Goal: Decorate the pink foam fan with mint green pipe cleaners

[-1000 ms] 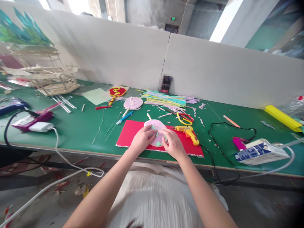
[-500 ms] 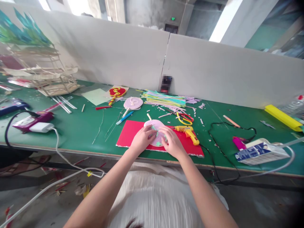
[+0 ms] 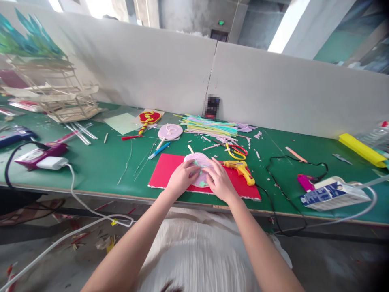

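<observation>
A round lilac fan (image 3: 199,157) with a short pale handle and mint-green pieces on its face lies on a red board (image 3: 161,172) at the table's front edge. My left hand (image 3: 181,177) grips its left side, fingers bent over the face and thumb towards the middle. From the right, my right hand (image 3: 219,178) holds the fan, its curled fingertips on the mint-green pieces. The fingers cover much of the face, so fine detail there is hidden. Close to my right hand, a yellow hot glue gun (image 3: 241,170) rests on the board.
Behind the board are scissors (image 3: 235,152), a blue pen (image 3: 159,150), a second lilac fan (image 3: 170,132), a red-and-yellow fan (image 3: 150,117) and a pile of coloured strips (image 3: 212,126). Power strips with cables flank the work: a purple one (image 3: 42,156) left, a carton (image 3: 334,194) right.
My right hand has shifted slightly, its fingers now reaching further over the upper right of the fan. My left hand and the fan look unmoved.
</observation>
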Tool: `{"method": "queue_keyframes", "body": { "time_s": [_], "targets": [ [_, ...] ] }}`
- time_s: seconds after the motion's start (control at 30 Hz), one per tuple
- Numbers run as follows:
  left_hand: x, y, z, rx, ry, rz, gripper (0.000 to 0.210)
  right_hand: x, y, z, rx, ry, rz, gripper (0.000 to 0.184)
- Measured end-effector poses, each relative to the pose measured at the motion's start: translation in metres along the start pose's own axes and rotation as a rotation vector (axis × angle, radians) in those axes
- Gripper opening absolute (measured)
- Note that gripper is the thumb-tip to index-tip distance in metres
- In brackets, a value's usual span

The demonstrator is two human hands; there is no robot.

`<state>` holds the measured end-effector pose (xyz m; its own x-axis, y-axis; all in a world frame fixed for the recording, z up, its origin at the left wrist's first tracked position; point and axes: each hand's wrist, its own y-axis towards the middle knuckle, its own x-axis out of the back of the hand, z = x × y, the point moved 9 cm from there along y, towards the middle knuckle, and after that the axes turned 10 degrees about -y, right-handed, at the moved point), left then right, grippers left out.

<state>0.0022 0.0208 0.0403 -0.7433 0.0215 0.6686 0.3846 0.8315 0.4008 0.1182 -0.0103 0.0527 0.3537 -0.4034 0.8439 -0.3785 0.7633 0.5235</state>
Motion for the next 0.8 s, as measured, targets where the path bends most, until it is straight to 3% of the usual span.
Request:
{"method": "queue_keyframes", "body": {
  "time_s": [0.37,0.8],
  "targets": [
    [0.0042,-0.0012,0.0005,0.012,0.065,-0.045,0.033,-0.0012,-0.0001,-0.0005,-0.002,0.001,0.011,0.034],
    [-0.004,-0.0018,0.0016,0.07,0.101,0.058,0.03,-0.003,0.0001,-0.0015,-0.004,0.001,0.028,0.034]
  ]
}}
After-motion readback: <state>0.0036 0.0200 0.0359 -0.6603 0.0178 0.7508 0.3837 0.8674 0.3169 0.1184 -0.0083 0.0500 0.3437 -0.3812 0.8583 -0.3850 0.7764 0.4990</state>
